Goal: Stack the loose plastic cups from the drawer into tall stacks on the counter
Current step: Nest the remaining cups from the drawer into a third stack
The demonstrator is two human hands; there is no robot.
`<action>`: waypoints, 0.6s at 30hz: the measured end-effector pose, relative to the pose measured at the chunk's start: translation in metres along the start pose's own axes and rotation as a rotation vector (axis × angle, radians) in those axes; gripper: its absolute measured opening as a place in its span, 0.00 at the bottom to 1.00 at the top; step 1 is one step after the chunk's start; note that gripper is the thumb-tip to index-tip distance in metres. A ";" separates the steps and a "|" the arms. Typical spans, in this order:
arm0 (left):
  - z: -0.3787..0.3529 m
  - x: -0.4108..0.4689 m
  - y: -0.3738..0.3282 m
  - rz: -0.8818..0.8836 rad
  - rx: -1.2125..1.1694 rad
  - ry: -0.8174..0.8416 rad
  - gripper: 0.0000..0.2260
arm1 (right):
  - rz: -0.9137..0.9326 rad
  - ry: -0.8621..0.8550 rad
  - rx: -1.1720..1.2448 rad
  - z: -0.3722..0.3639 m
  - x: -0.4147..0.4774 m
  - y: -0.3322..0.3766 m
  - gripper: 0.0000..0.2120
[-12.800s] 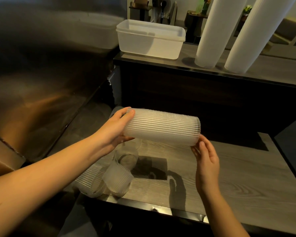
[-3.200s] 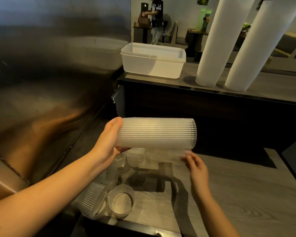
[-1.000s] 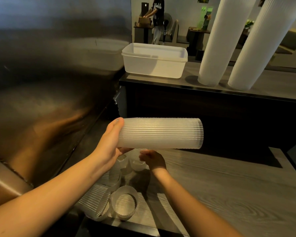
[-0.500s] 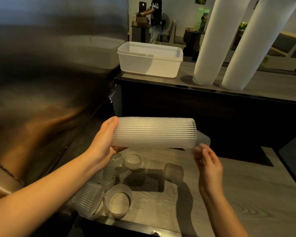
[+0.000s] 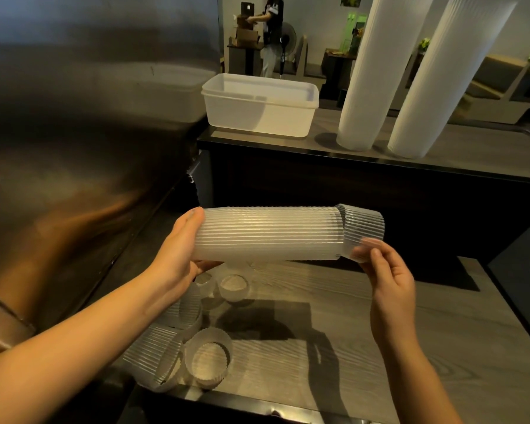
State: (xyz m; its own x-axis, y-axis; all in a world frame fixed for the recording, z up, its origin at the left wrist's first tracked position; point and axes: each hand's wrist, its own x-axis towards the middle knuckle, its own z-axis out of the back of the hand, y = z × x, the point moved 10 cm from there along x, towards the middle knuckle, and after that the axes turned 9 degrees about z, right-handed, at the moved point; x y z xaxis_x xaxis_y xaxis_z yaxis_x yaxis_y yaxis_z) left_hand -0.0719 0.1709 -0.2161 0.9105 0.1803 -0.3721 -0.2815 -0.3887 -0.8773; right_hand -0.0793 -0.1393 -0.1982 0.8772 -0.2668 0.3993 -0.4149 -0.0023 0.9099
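My left hand (image 5: 178, 249) grips the closed end of a horizontal stack of ribbed clear plastic cups (image 5: 266, 234), held above the wooden surface. My right hand (image 5: 386, 270) pinches a single clear cup (image 5: 363, 231) that sits partly over the stack's open right end. Several loose cups (image 5: 207, 361) and short stacks (image 5: 149, 359) lie on the wood-grain surface (image 5: 380, 347) below my left arm. Two tall white cup stacks (image 5: 377, 71) (image 5: 441, 84) stand leaning on the upper counter (image 5: 471, 154) behind.
A white plastic tub (image 5: 259, 107) sits on the upper counter at the left. A steel wall (image 5: 74, 133) fills the left side. A dark panel (image 5: 349, 203) drops below the counter edge. A person (image 5: 270, 29) stands far back at a table.
My right hand picked a loose cup from the surface, rose to the right end of the held stack and set the cup partly over it. The left hand kept the stack level.
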 end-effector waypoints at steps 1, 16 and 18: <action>0.000 0.000 0.000 0.003 0.001 0.002 0.17 | -0.005 0.022 -0.005 -0.002 0.000 -0.001 0.13; 0.001 0.001 0.002 0.014 0.008 0.005 0.17 | -0.025 -0.062 -0.009 -0.007 -0.004 -0.034 0.13; 0.002 0.002 0.002 0.015 0.007 0.001 0.17 | -0.105 -0.039 -0.119 -0.014 -0.012 -0.066 0.11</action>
State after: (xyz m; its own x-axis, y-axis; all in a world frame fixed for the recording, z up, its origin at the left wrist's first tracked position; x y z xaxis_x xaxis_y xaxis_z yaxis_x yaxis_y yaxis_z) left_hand -0.0714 0.1722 -0.2192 0.9064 0.1739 -0.3850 -0.2971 -0.3855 -0.8736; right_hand -0.0587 -0.1228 -0.2615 0.9033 -0.3080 0.2986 -0.2877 0.0813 0.9543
